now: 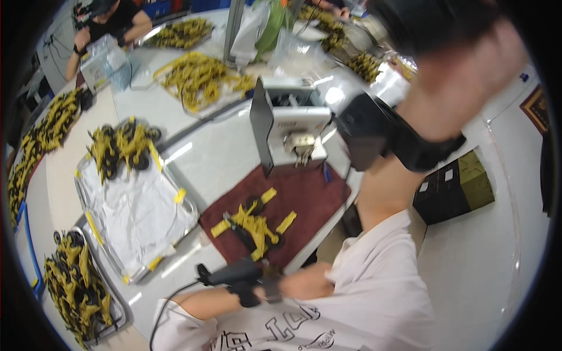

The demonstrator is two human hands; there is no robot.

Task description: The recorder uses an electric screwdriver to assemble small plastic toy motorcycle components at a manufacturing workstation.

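Note:
My right arm is raised toward the upper right, with a black strapped device [374, 126] at the wrist. My right hand [474, 76] is close and smeared by motion; a blurred dark object [436, 23] is beside it, and I cannot tell whether it is held. My left hand [307, 282] lies low against my shirt, fingers curled in, their contents hidden; that wrist also wears a black device [234, 278]. Just beyond it, a yellow wheeled frame [252, 228] with black wheels and a dark bar rests on a dark red mat [316, 199], yellow strips around it.
A light grey box [293, 123] with a metal fitting stands behind the mat. To the left are a white-lined tray [132, 222] with wheeled frames at its far end and a piled tray [76, 286]. More yellow parts [202, 79] lie farther back. Another person [117, 23] sits far left.

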